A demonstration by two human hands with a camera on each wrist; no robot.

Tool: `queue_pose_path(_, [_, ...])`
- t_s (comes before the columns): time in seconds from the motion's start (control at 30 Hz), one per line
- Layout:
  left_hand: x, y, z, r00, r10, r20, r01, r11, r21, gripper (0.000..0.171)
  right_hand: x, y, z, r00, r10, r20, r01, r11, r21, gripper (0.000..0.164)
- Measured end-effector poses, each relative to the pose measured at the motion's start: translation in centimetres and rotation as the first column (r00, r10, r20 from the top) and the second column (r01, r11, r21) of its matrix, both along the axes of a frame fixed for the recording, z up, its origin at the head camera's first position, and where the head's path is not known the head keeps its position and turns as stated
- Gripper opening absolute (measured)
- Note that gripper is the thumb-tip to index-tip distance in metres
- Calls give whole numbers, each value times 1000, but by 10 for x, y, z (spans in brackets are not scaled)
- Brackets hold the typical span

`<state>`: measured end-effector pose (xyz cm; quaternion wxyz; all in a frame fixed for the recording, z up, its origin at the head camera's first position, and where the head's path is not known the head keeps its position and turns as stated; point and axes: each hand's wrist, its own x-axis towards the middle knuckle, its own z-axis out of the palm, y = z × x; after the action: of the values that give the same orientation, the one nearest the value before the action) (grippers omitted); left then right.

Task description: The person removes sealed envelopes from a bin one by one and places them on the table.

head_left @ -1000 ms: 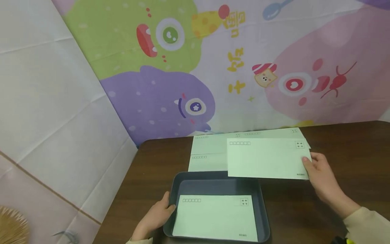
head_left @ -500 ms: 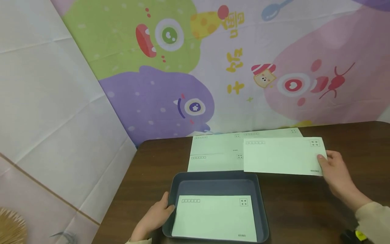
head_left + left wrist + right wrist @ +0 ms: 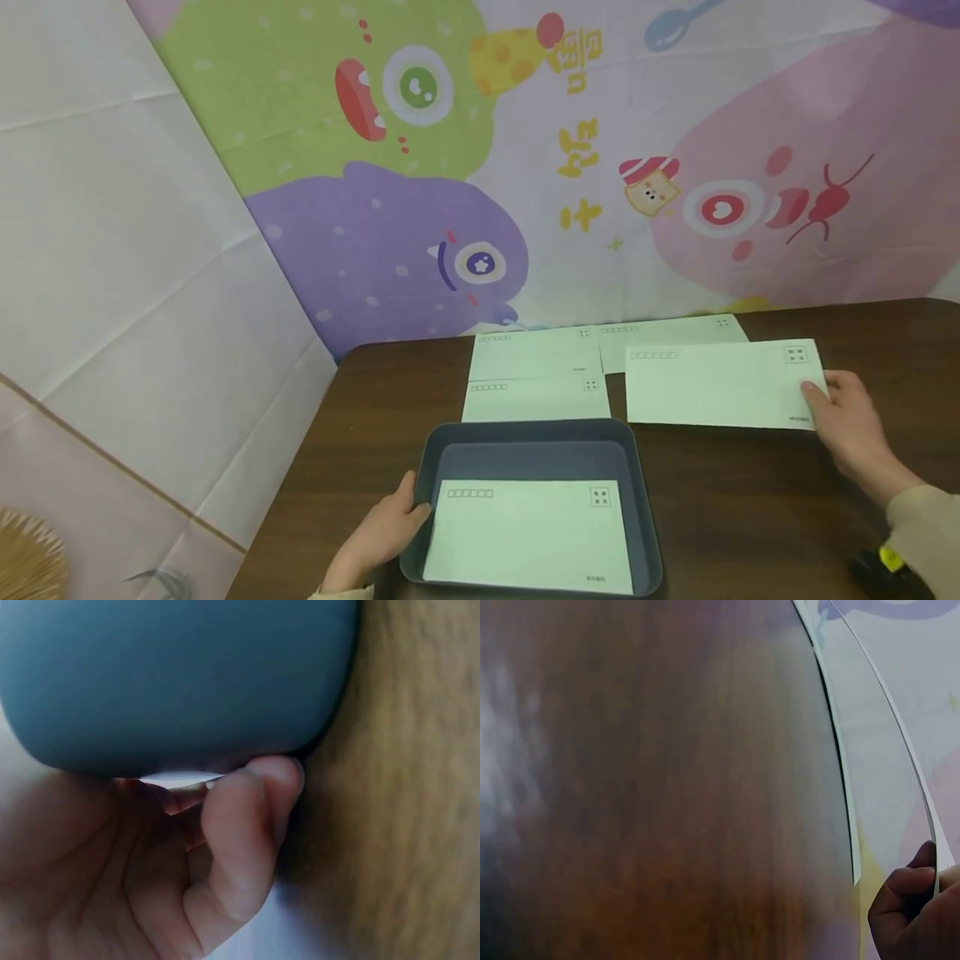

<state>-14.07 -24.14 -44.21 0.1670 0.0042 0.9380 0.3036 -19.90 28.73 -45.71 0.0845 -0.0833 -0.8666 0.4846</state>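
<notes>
My right hand [image 3: 851, 421] pinches a pale green envelope [image 3: 720, 387] by its right edge, thumb on the front. In the right wrist view this envelope [image 3: 901, 724] appears edge-on, raised off the tabletop. The left hand [image 3: 382, 533] grips the left side of a dark blue-grey tray [image 3: 532, 460], thumb over the rim. Seen from the left wrist, curled fingers [image 3: 236, 840] bear against the tray's outer wall [image 3: 180, 682]. Another envelope [image 3: 528, 537] lies inside the tray. Behind it, three more envelopes rest on the table: back left [image 3: 532, 354], front left [image 3: 536, 404] and back right [image 3: 675, 330].
The dark brown wooden table [image 3: 750, 517] meets a cartoon-printed cloth [image 3: 600, 275] at the back. A black and yellow object [image 3: 888, 562] sits by the right sleeve. White panelled cloth [image 3: 150, 250] covers the left side.
My right hand has carried its envelope to the right, uncovering more of the envelopes behind. The left hand and the tray have stayed in place.
</notes>
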Motion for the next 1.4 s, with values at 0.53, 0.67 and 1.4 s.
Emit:
queue_pose_path(0.53, [-1,1,2,1000,12,21,-13,1000,28,66,-20,-10,1,987,65,146,-90,982,169,62])
queue_pose_path(0.67, [0,2,3,1000,9,21,-9,999,36,66,-21,-10,2,986,79,145,-106,976,191,62])
queue_pose_path(1.4, [1,1,1,1000,9,17,-10,999,38,66,-17,-8,8,980,55,192,-110,951,288,60])
